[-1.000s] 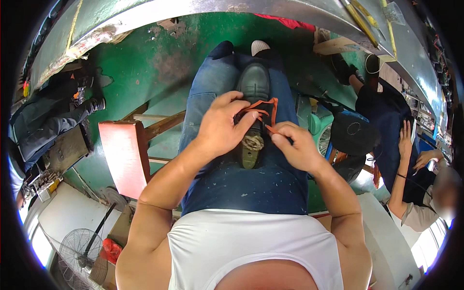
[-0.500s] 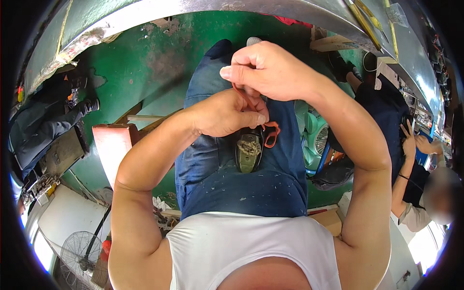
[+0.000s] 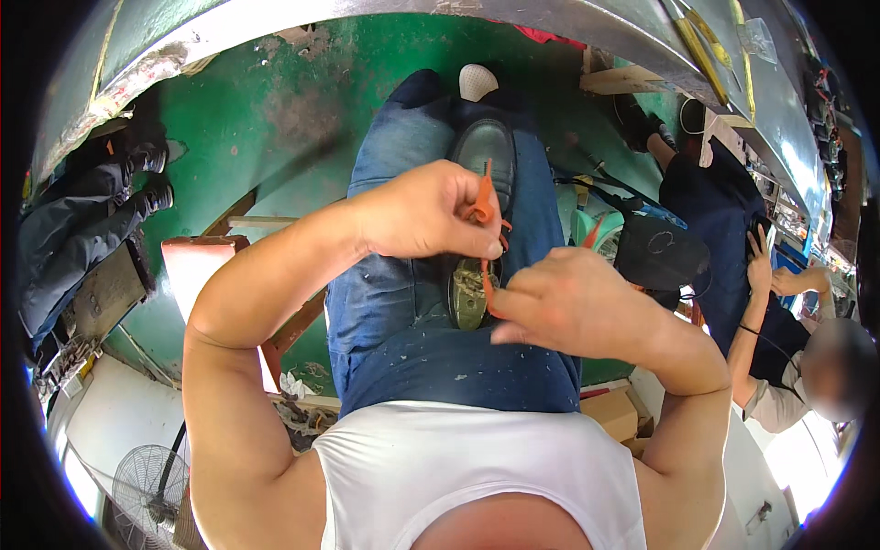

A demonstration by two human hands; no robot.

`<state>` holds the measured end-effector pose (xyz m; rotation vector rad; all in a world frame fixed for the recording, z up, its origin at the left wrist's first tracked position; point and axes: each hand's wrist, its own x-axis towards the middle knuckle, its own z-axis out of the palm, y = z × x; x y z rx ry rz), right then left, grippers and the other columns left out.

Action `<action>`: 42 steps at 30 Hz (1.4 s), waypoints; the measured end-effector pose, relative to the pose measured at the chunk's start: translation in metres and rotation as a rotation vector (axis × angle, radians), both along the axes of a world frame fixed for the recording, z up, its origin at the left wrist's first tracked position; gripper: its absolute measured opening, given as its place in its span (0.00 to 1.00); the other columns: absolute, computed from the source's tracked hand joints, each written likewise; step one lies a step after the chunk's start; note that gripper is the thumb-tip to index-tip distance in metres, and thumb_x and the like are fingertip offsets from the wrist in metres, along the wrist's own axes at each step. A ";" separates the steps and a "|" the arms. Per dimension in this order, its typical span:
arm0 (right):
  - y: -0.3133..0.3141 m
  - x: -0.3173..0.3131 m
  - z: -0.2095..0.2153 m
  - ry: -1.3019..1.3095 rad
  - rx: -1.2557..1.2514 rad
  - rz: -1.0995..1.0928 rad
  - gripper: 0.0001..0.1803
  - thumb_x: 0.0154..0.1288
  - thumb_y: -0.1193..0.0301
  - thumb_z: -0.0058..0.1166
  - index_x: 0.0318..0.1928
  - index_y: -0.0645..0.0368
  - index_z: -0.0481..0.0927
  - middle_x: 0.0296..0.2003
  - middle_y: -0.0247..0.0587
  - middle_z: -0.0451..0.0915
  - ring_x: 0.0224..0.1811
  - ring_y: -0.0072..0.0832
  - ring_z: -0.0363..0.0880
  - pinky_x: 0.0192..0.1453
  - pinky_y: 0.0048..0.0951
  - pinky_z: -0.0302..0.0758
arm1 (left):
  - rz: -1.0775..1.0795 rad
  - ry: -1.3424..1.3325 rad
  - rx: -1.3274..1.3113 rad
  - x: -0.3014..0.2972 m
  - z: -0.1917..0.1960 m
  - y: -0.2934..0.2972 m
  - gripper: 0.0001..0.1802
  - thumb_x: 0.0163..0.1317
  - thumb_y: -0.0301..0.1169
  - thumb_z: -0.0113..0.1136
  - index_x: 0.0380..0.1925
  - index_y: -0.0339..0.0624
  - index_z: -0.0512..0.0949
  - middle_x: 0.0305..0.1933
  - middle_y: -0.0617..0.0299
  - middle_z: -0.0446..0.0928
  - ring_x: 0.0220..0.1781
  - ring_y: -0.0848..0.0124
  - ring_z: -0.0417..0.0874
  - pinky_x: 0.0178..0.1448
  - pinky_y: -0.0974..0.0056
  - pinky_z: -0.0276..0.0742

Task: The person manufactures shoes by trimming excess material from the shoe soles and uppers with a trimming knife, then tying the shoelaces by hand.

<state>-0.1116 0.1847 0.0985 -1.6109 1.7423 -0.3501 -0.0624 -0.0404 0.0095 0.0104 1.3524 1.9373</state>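
A black shoe (image 3: 486, 151) lies lengthwise on my lap, toe pointing away from me, with a worn olive-green surface (image 3: 470, 298) at its near end. My left hand (image 3: 435, 215) is closed over the shoe's middle, pinching an orange-red strip (image 3: 487, 278) that looks rubbery. One looped end of the strip sticks up past the left fingertips. From there it runs down to my right hand (image 3: 577, 302), which is closed on it beside the near end of the shoe. Another orange bit pokes out behind the right hand. The hands hide the shoe's middle.
A metal-edged bench (image 3: 367, 18) curves across the far side. At the right, another person's hands (image 3: 759, 266) are at work. A white-topped wooden piece (image 3: 197, 275) stands left of my legs, and a caged fan (image 3: 147, 486) sits at lower left.
My right hand has swung from beyond the left hand down toward me and to the right, bringing the strip along. The shoe's toe has come into sight. The left hand stays close to its place.
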 end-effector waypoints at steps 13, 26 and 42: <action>-0.010 -0.065 -0.090 -0.825 0.137 -0.848 0.10 0.68 0.72 0.53 0.41 0.65 0.84 0.31 0.34 0.84 0.32 0.18 0.79 0.33 0.22 0.75 | 0.324 1.345 -0.749 0.009 -0.021 -0.020 0.12 0.47 0.31 0.64 0.33 0.39 0.79 0.38 0.59 0.78 0.37 0.63 0.81 0.38 0.62 0.79; -0.051 -0.060 -0.091 -0.950 0.322 -0.622 0.09 0.64 0.71 0.62 0.38 0.66 0.83 0.24 0.38 0.82 0.20 0.23 0.77 0.24 0.27 0.71 | 0.324 1.537 -0.811 -0.002 -0.025 -0.019 0.13 0.47 0.30 0.63 0.34 0.38 0.79 0.38 0.58 0.77 0.35 0.64 0.81 0.37 0.61 0.79; -0.028 -0.041 -0.026 -0.106 -0.214 -0.311 0.10 0.67 0.62 0.60 0.34 0.53 0.78 0.25 0.40 0.77 0.28 0.42 0.81 0.29 0.40 0.76 | -0.022 -0.200 0.042 -0.017 0.004 -0.029 0.22 0.77 0.49 0.48 0.38 0.39 0.76 0.33 0.60 0.81 0.28 0.77 0.75 0.29 0.71 0.70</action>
